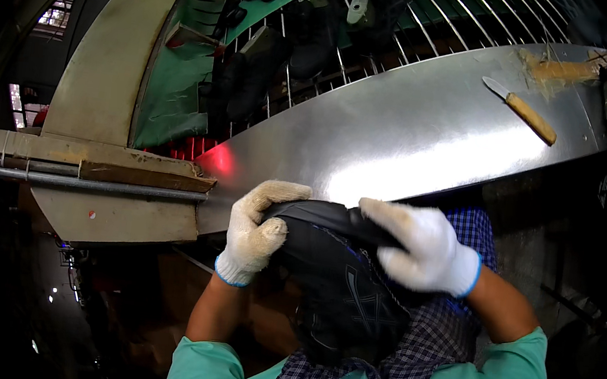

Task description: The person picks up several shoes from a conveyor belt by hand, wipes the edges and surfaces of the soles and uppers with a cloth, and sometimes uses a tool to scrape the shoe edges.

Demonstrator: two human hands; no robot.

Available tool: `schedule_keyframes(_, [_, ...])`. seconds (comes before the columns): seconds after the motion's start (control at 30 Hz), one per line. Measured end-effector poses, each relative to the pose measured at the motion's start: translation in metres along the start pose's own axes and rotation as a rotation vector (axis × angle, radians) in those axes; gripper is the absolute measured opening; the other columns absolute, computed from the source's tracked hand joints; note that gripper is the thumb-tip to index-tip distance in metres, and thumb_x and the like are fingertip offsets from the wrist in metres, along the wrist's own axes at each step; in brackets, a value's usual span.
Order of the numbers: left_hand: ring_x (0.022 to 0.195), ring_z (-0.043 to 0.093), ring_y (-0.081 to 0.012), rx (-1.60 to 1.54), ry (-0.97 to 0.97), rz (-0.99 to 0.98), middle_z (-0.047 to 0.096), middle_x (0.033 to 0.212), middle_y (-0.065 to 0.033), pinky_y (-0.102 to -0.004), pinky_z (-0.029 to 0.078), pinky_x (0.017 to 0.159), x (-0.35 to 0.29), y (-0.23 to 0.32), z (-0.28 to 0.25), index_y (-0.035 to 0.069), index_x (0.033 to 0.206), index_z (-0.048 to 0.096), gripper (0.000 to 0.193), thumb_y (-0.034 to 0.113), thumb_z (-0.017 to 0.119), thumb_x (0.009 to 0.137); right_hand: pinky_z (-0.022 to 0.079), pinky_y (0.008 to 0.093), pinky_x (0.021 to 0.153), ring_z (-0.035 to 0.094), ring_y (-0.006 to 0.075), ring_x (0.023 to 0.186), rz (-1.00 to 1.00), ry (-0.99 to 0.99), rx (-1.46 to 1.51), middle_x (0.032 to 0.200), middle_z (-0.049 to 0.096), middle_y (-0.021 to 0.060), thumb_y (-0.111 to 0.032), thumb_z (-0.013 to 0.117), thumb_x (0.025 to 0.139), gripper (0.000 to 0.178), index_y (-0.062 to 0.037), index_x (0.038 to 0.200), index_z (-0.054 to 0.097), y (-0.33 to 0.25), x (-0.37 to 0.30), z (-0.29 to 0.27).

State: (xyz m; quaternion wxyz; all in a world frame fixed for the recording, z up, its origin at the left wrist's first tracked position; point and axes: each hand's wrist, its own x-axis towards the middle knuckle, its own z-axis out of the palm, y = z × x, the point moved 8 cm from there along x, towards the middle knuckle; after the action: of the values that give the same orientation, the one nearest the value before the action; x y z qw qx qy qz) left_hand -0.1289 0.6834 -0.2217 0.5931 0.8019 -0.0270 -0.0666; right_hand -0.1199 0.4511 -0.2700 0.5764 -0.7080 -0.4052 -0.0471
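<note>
A black shoe is held in front of my chest, its near end against my checked apron. Pale stitching runs near the edge of a smooth black band at its far end. My left hand, in a soiled white knit glove, grips the left end of that band between fingers and thumb. On the right side, my gloved right hand closes on the band's other end, thumb underneath. The shoe's underside and the parts beneath my fingers are hidden.
A shiny metal ledge curves across beyond the shoe. On its right lies a knife with a wooden handle. Past the ledge, several dark shoes rest on a rack of metal rods. A beige machine housing stands at left.
</note>
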Motion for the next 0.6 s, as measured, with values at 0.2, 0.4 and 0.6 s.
schedule_keyframes(0.2, [0.11, 0.071, -0.0237, -0.096, 0.079, -0.009, 0.074, 0.117, -0.0162, -0.0362, 0.054, 0.101, -0.015, -0.026, -0.012, -0.008, 0.122, 0.069, 0.081, 0.061, 0.082, 0.083, 0.062, 0.0405, 0.066, 0.075, 0.0328, 0.076, 0.079, -0.209, -0.032, 0.099, 0.075, 0.0163, -0.012, 0.083, 0.07, 0.096, -0.0005, 0.158, 0.045, -0.021, -0.015, 0.012])
schedule_keyframes(0.4, [0.105, 0.074, -0.0288, -0.215, 0.126, 0.013, 0.074, 0.114, -0.0227, -0.0391, 0.06, 0.096, -0.024, -0.024, -0.013, -0.01, 0.125, 0.065, 0.078, 0.055, 0.083, 0.083, 0.054, 0.0362, 0.048, 0.063, 0.0243, 0.056, -0.061, -0.214, -0.075, 0.081, 0.064, 0.0106, -0.005, 0.076, 0.075, 0.096, -0.0165, 0.164, 0.043, -0.032, -0.014, 0.016])
schedule_keyframes(0.6, [0.105, 0.073, -0.0287, -0.214, 0.165, 0.017, 0.074, 0.113, -0.0232, -0.0394, 0.06, 0.096, -0.027, -0.032, -0.016, -0.01, 0.125, 0.064, 0.079, 0.054, 0.083, 0.083, 0.058, 0.0379, 0.051, 0.067, 0.0275, 0.063, -0.018, -0.286, -0.064, 0.099, 0.066, 0.0176, -0.002, 0.074, 0.081, 0.09, -0.0243, 0.163, 0.043, -0.032, -0.022, 0.021])
